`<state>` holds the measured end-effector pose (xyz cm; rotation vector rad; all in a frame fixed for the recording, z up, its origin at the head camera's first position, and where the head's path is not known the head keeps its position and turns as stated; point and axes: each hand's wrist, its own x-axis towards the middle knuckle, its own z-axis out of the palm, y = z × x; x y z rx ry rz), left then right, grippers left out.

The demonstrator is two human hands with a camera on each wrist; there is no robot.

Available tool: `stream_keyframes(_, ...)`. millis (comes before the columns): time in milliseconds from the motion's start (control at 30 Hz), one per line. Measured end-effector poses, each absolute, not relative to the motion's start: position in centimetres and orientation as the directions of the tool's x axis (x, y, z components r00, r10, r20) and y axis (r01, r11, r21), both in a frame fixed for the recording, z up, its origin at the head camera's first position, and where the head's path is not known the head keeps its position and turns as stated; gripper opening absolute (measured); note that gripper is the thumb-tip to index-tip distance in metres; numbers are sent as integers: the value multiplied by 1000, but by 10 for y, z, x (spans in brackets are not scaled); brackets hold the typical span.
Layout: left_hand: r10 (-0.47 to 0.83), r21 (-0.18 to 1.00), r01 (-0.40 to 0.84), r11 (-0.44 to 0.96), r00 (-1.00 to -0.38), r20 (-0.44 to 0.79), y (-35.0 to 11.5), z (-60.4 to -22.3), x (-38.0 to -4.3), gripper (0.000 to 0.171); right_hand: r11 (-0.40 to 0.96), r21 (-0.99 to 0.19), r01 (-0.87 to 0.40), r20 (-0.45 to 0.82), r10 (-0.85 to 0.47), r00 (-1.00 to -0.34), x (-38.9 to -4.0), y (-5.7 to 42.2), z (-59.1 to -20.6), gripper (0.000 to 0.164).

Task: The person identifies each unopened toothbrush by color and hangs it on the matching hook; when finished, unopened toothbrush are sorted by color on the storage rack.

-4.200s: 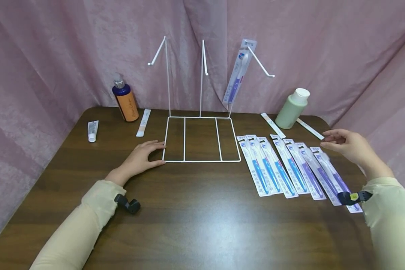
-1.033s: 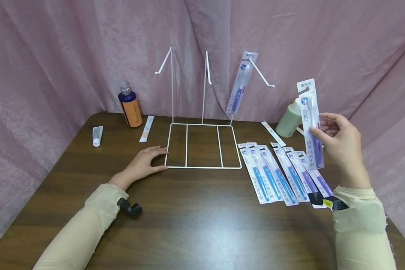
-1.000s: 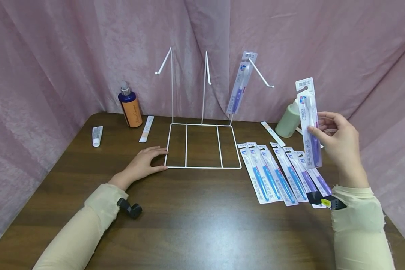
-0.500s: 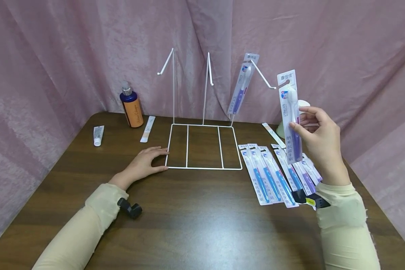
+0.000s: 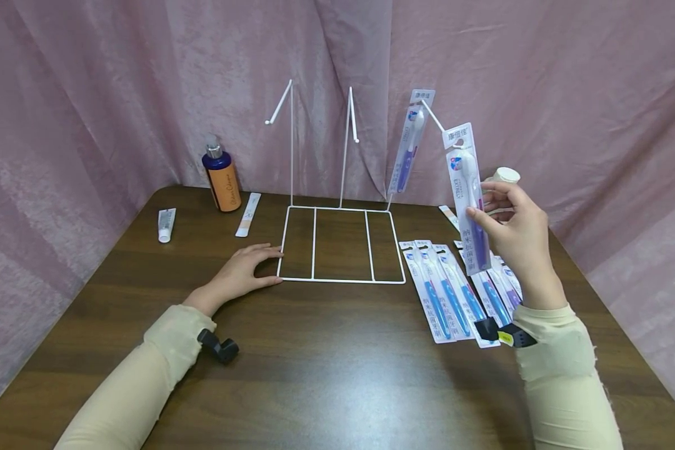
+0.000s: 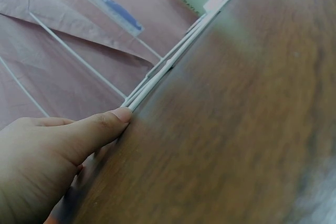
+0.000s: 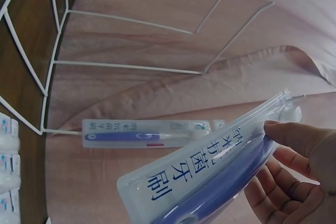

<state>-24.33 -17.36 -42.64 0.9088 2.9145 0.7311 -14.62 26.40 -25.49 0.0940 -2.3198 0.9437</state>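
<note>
My right hand pinches a purple toothbrush in its clear blister pack between thumb and fingers, upright and raised above the table. The pack's hang hole is at the tip of the right-hand hook of a white wire display rack; in the right wrist view, the hook tip pokes out past the pack's top. Farther back on this hook hangs another packaged purple toothbrush. My left hand rests at the rack base's left side, its thumb touching the front corner, fingers relaxed.
Several packaged toothbrushes lie in a row right of the rack, partly under my right arm. Behind my right hand is a white-capped bottle. On the left stand an orange-and-blue bottle and small tube, near a paper sachet.
My right hand has picked up a packaged purple toothbrush from the row's right end and carried it left to the right-hand hook's tip. My left hand has stayed at the rack.
</note>
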Motion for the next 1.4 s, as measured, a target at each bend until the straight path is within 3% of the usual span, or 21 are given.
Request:
stream_keyframes(333, 538, 428, 540, 724, -832, 140, -174, -428, -241, 60, 752, -593, -287, 565, 135, -814, -161, 257, -267, 43)
stream_keyframes(1400, 542, 437, 547, 714, -827, 150, -175, -428, -242, 59, 545, -786, -290, 512, 313, -800, -266, 224, -287, 44)
